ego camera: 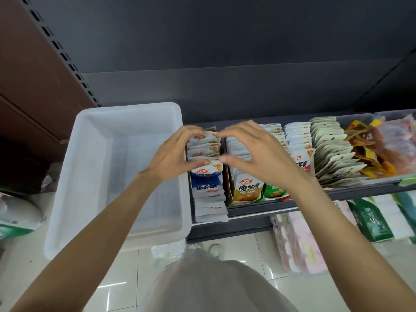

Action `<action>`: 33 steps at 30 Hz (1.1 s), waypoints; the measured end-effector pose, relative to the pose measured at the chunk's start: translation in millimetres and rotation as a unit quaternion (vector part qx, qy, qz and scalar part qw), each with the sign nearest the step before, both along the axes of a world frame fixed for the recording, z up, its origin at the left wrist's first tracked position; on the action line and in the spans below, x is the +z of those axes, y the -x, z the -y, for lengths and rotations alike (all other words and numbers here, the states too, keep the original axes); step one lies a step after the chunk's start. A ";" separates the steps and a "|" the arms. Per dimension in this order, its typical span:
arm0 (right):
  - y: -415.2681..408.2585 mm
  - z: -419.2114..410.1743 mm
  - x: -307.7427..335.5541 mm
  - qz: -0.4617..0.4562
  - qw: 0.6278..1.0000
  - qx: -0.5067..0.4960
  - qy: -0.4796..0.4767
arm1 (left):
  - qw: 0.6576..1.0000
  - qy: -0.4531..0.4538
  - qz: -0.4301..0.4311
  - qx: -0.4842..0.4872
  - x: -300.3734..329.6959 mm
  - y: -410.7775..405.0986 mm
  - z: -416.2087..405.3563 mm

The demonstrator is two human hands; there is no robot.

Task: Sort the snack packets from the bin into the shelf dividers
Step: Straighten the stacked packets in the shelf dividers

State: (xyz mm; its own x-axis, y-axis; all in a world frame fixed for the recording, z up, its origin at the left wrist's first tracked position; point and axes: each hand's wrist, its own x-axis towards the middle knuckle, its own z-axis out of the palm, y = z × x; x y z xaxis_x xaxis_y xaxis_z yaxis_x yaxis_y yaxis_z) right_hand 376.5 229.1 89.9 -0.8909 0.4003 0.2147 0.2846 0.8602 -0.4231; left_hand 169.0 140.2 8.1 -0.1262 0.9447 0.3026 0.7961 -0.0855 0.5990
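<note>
Both hands (175, 154) (252, 152) seemingly pinch blue-white packets (206, 149) between them.

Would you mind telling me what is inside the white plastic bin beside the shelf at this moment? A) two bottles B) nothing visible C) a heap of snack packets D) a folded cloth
B: the white bin shows only its bare floor and walls, while both hands work at the blue-and-white packets in the shelf divider.
</note>
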 end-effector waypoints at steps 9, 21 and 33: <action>-2.5 63.3 -70.9 0.215 0.965 0.114 -0.097 | 0.999 0.010 0.031 0.009 -0.2 2.2 0.8; 17.8 64.9 -77.2 0.233 0.964 0.069 -0.109 | 0.999 0.032 0.025 0.002 0.0 5.9 -2.0; 43.6 50.9 -46.1 0.161 0.976 -0.110 -0.100 | 0.999 -0.016 0.033 0.027 -14.1 8.6 -8.0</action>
